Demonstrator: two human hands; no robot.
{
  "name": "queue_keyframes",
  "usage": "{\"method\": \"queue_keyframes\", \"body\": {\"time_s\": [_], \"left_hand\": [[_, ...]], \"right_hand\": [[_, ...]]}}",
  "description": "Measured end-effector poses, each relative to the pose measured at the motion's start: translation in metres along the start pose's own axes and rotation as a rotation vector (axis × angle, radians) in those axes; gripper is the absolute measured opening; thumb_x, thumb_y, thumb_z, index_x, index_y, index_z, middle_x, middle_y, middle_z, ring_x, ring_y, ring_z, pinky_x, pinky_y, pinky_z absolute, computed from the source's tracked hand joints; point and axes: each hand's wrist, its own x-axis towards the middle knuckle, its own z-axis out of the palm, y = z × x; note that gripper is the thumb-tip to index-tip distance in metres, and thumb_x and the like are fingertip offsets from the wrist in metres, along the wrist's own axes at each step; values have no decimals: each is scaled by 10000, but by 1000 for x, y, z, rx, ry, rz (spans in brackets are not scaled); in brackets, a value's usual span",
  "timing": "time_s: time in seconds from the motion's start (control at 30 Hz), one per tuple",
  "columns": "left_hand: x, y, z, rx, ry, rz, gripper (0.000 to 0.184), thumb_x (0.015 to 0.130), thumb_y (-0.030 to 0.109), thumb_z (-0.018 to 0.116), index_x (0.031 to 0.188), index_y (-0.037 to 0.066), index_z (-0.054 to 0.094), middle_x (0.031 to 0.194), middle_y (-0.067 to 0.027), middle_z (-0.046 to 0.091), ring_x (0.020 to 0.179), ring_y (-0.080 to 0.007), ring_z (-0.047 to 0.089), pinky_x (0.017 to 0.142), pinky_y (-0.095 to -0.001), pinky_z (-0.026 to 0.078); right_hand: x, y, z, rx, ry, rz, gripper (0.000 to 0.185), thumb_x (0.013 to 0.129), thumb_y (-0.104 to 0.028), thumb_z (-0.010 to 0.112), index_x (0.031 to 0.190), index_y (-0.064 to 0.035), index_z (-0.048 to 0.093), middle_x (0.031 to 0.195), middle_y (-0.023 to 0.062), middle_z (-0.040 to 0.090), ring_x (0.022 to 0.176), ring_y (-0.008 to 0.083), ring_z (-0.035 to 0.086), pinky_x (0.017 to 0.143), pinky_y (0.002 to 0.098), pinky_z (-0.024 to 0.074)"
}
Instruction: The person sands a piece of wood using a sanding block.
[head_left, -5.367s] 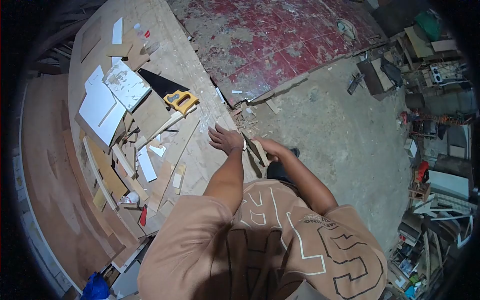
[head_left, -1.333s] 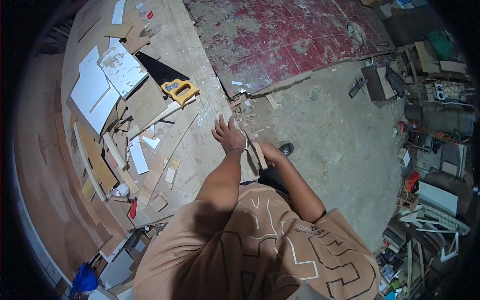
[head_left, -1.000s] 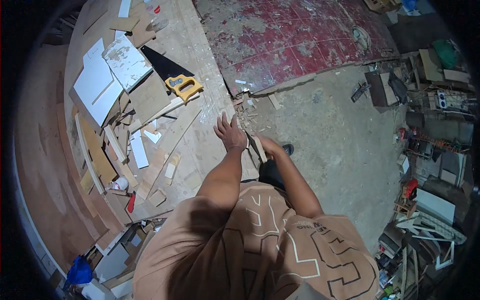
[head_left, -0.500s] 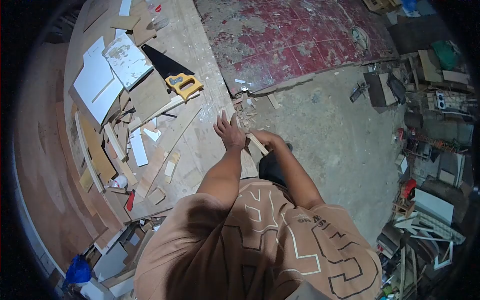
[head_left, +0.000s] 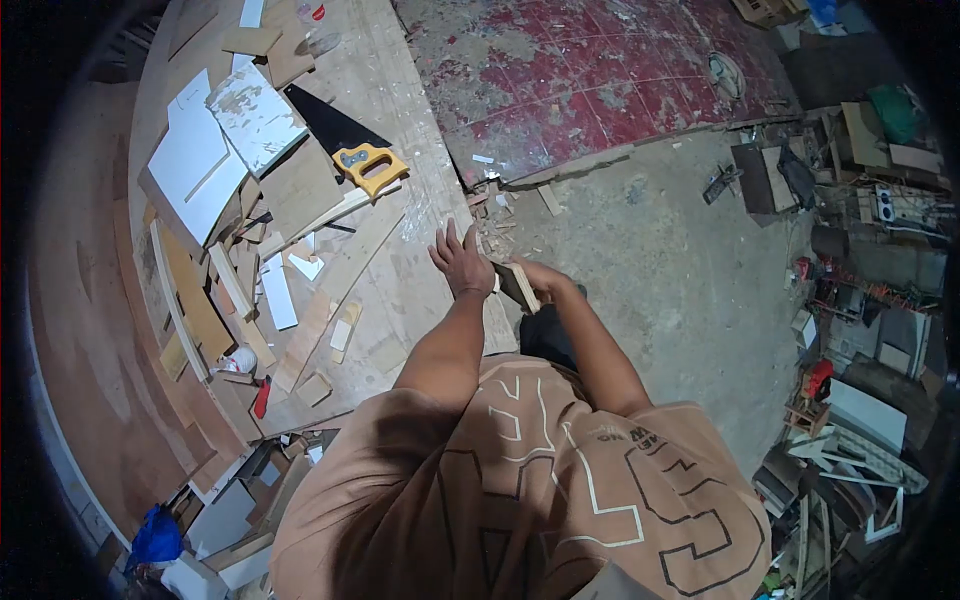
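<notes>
My left hand [head_left: 463,262] lies spread on the wooden bench top [head_left: 385,310] near its right edge, palm down, fingers apart. Just past that edge, my right hand [head_left: 543,281] is wrapped round a light wooden piece [head_left: 525,288] with a dark face on its left side. The piece is tilted and its upper end is close to my left wrist. My fingers under it are mostly hidden. Ahead and to the left on the bench lies a handsaw [head_left: 371,168] with a yellow handle and black blade.
White boards [head_left: 196,165], wood strips and offcuts cover the bench's left part, with a red-handled tool [head_left: 262,398] near its front edge. Wood scraps [head_left: 495,232] lie on the concrete floor beyond the bench edge. Red tiles [head_left: 580,80] are farther ahead; piled materials stand at the right.
The wooden piece in my right hand has shifted and tilted, showing more of its dark face than half a second ago. My left hand has stayed spread on the bench.
</notes>
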Motion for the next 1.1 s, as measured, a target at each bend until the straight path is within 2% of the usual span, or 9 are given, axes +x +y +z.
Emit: {"method": "queue_keyframes", "body": {"time_s": [0.2,0.3,0.53,0.6,0.67,0.8,0.93,1.0,1.1], "left_hand": [[1,0,0,-5,-2,9,563,770,131,555,1328,167,490,1505,-128,215,1413,-373,112,1135,-576,35],[1,1,-1,3,-18,5,562,771,122,551,1328,175,491,1506,-128,211,1415,-372,107,1135,-576,31],[1,1,0,24,-11,7,561,771,109,553,1322,204,497,1505,-133,209,1420,-368,97,1135,-579,32],[0,2,2,23,-6,9,561,770,110,555,1321,200,496,1507,-134,206,1420,-369,99,1135,-579,33],[2,1,2,25,-6,6,561,769,110,556,1321,196,495,1509,-135,202,1419,-370,101,1135,-579,34],[1,-1,3,16,4,26,565,766,119,561,1323,181,489,1512,-134,196,1417,-380,103,1133,-582,33],[0,0,1,28,-5,24,570,762,124,569,1324,181,489,1511,-135,195,1415,-388,99,1132,-586,33],[1,0,3,41,3,18,570,762,127,570,1324,179,489,1512,-134,193,1416,-386,98,1132,-585,30],[-2,-2,6,55,3,23,572,762,134,571,1326,178,488,1515,-129,190,1418,-380,95,1133,-582,24]], "right_hand": [[-43,20,10,59,42,-39,637,891,-661,366,976,-91,635,816,95,611,706,211,583,589,374,492],[-117,-6,28,-242,125,-107,481,890,-557,455,863,-95,586,655,38,529,483,148,470,413,321,367],[36,27,16,106,101,-145,566,923,-583,353,980,-88,621,806,85,615,608,205,567,492,371,456],[27,26,8,95,94,-159,566,926,-600,348,1003,-107,616,803,83,614,656,225,596,523,393,493],[3,23,15,245,134,-127,563,907,-617,387,867,-114,636,718,37,594,571,187,542,469,334,398],[-93,11,-2,117,-80,-74,589,874,-642,438,1037,-101,602,792,65,599,694,199,570,586,408,504],[-70,19,23,323,57,-91,577,875,-622,442,1057,-95,591,963,108,582,780,234,578,629,444,524],[-44,18,39,347,190,-244,560,880,-606,440,1033,-91,594,905,97,586,785,237,570,652,450,520],[17,22,30,573,178,-182,576,883,-617,427,1011,-82,596,854,93,585,759,247,574,585,437,523]]}}
